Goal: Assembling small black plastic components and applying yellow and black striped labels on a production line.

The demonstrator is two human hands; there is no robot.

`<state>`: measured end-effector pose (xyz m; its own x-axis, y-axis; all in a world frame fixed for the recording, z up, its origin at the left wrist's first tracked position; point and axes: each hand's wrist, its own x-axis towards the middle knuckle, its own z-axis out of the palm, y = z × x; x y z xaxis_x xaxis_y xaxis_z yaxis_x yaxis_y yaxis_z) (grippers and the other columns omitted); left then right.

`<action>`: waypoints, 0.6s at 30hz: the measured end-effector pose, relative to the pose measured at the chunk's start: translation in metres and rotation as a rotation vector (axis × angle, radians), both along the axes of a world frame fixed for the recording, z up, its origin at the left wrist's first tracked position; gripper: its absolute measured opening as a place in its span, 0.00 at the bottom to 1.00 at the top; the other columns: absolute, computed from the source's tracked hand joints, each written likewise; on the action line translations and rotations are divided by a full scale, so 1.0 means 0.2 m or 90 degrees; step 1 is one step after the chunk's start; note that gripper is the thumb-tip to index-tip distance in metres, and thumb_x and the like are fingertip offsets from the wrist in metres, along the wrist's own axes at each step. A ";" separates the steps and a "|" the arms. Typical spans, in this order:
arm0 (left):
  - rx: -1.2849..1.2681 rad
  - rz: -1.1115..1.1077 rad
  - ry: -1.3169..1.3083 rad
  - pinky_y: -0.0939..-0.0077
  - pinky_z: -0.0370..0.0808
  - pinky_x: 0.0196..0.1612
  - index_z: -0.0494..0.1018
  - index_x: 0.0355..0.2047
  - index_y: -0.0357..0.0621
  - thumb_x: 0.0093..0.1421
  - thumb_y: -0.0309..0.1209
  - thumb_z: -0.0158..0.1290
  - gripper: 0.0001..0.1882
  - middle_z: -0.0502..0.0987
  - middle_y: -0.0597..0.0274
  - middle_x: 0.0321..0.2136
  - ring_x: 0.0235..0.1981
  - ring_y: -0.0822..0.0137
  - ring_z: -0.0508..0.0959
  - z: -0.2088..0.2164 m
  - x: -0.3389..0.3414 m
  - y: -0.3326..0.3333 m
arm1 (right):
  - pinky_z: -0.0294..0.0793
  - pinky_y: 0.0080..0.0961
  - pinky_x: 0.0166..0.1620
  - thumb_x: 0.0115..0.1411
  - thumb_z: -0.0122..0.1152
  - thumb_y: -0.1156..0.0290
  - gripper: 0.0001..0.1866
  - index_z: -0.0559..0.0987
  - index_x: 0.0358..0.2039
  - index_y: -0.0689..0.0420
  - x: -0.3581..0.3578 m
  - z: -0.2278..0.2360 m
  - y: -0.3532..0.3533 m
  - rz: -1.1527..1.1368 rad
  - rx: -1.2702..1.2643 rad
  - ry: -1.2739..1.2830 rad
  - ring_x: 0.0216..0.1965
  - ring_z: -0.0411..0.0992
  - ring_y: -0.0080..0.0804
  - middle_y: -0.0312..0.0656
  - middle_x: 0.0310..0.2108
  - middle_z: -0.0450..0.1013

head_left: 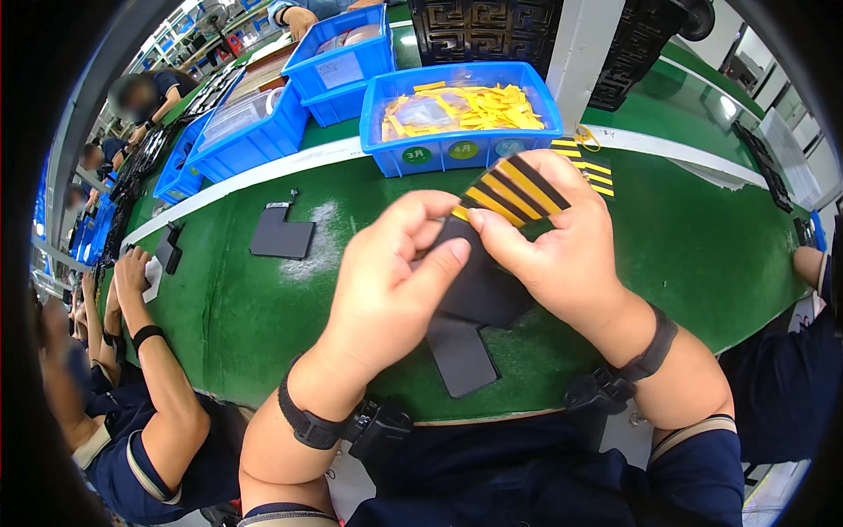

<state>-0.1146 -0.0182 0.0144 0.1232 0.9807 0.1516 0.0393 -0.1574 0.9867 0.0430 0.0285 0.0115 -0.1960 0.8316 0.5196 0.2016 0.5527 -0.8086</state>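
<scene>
Over the middle of the bench, my left hand (373,277) is closed on the edge of a black flat block (483,285), its thumb lying on the upper face. My right hand (566,246) grips a sheet of black and yellow striped strips (514,191) between thumb and fingers. The right thumb tip presses near a small yellow tab at the block's top corner, close to the left fingers. Below the held block, a second black flat block (463,356) rests on the green bench. An L-shaped black block (283,235) with a small connector lies to the left.
A blue bin (457,162) of yellow pieces stands beyond my hands. More blue bins (250,136) sit at the far left. Another striped sheet (597,171) lies behind my right hand. A white post (593,66) rises at the back. A co-worker's arm (162,369) reaches in at left.
</scene>
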 end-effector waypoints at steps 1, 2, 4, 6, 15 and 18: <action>0.009 0.029 -0.022 0.86 0.70 0.37 0.66 0.44 0.34 0.57 0.21 0.50 0.13 0.77 0.63 0.33 0.32 0.80 0.73 0.01 -0.01 0.00 | 0.68 0.29 0.36 0.42 0.65 0.74 0.08 0.78 0.24 0.61 0.01 0.00 0.02 -0.001 0.001 0.001 0.35 0.68 0.38 0.41 0.30 0.70; 0.018 0.057 -0.044 0.86 0.69 0.37 0.66 0.44 0.34 0.57 0.20 0.50 0.13 0.77 0.63 0.33 0.33 0.80 0.72 0.01 -0.01 0.00 | 0.68 0.30 0.39 0.41 0.65 0.74 0.08 0.78 0.24 0.61 0.03 -0.01 0.04 0.006 0.096 -0.056 0.36 0.68 0.38 0.41 0.31 0.70; 0.005 0.056 -0.055 0.86 0.69 0.37 0.66 0.44 0.34 0.57 0.20 0.50 0.13 0.77 0.62 0.34 0.33 0.80 0.72 0.01 -0.02 0.00 | 0.68 0.31 0.41 0.40 0.65 0.74 0.09 0.78 0.24 0.60 0.06 0.00 0.05 0.012 0.191 -0.111 0.37 0.68 0.39 0.40 0.31 0.70; -0.008 0.056 -0.066 0.86 0.69 0.37 0.66 0.44 0.34 0.57 0.20 0.50 0.13 0.77 0.62 0.34 0.34 0.80 0.72 0.02 -0.02 0.01 | 0.68 0.33 0.49 0.40 0.65 0.80 0.11 0.78 0.28 0.57 0.07 0.04 0.04 -0.031 0.308 -0.260 0.43 0.70 0.39 0.39 0.37 0.72; -0.034 0.035 -0.042 0.85 0.70 0.39 0.65 0.44 0.33 0.59 0.19 0.46 0.12 0.77 0.60 0.36 0.35 0.79 0.73 0.02 -0.02 0.01 | 0.63 0.45 0.54 0.40 0.64 0.81 0.13 0.78 0.30 0.59 0.10 0.07 0.08 -0.102 0.401 -0.117 0.41 0.72 0.42 0.39 0.31 0.74; -0.038 -0.013 -0.192 0.84 0.71 0.40 0.64 0.44 0.33 0.59 0.20 0.47 0.12 0.77 0.59 0.37 0.35 0.78 0.74 0.02 -0.03 0.02 | 0.59 0.47 0.56 0.40 0.65 0.80 0.12 0.77 0.28 0.56 0.08 0.10 0.00 0.020 0.400 -0.199 0.46 0.71 0.42 0.37 0.34 0.76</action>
